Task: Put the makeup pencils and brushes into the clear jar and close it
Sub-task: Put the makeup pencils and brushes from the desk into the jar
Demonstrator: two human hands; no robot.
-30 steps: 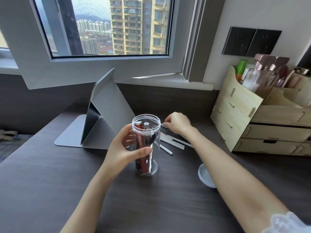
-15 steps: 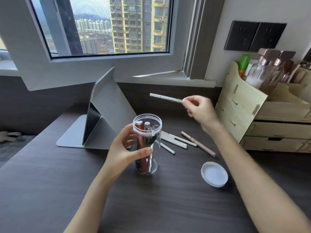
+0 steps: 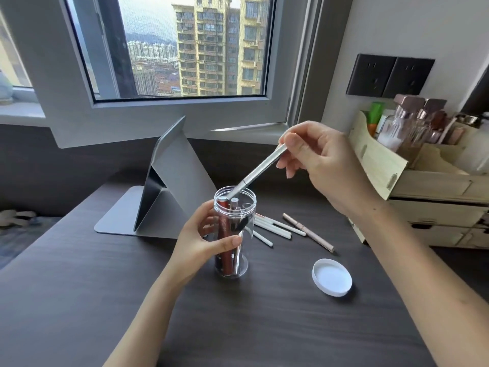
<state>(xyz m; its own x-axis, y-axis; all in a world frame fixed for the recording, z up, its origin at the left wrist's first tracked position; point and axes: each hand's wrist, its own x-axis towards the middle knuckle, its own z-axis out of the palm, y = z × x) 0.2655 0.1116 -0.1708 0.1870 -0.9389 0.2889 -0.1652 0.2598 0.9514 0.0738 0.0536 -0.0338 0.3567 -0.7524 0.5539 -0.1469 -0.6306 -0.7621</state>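
The clear jar stands upright on the dark desk with its mouth uncovered, holding red and dark sticks. My left hand grips its side. My right hand pinches a silver makeup pencil by its upper end; the pencil slants down to the left and its lower tip is inside the jar's mouth. Several white pencils and a pink pencil lie on the desk right of the jar. The white lid lies flat on the desk at the front right.
A folded grey stand sits behind the jar on the left. A wooden drawer organiser with bottles stands at the right, against the wall. A window frame juts over the desk's back.
My right hand picked the silver pencil off the desk, lifted it, then swung it down so its tip enters the jar. My left hand has kept hold of the jar.
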